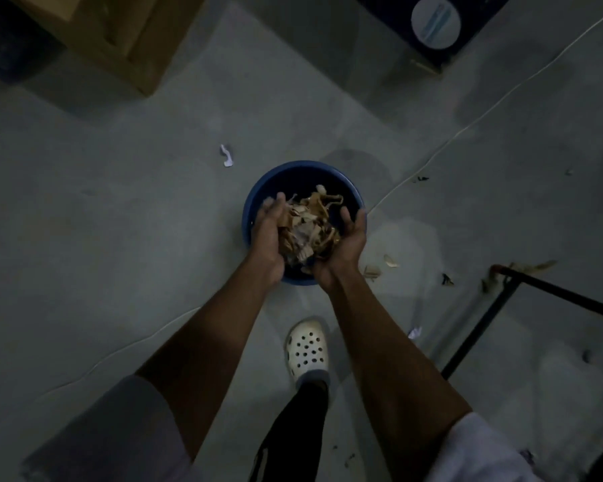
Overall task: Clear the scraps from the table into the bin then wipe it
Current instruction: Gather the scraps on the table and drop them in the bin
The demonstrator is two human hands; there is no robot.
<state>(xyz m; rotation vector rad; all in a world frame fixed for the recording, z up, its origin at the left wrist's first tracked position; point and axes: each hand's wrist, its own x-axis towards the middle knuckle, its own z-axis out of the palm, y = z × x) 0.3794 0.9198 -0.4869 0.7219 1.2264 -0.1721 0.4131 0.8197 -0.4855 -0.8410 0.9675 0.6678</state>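
Observation:
A round blue bin point(293, 170) stands on the grey floor straight ahead of me. Directly above its opening, my left hand point(267, 234) and my right hand point(347, 243) are cupped side by side. Between them they hold a heap of tan and white scraps point(310, 226), mostly peel-like strips and bits of paper. The bin's inside is dark and I cannot tell what lies in it. The table is not in view.
Loose scraps lie on the floor to the bin's right point(390, 260) and a white paper bit point(227, 155) to its upper left. A white cable point(467, 128) runs diagonally past the bin. A black metal frame point(495, 307) stands at right, a cardboard box point(119, 40) at upper left.

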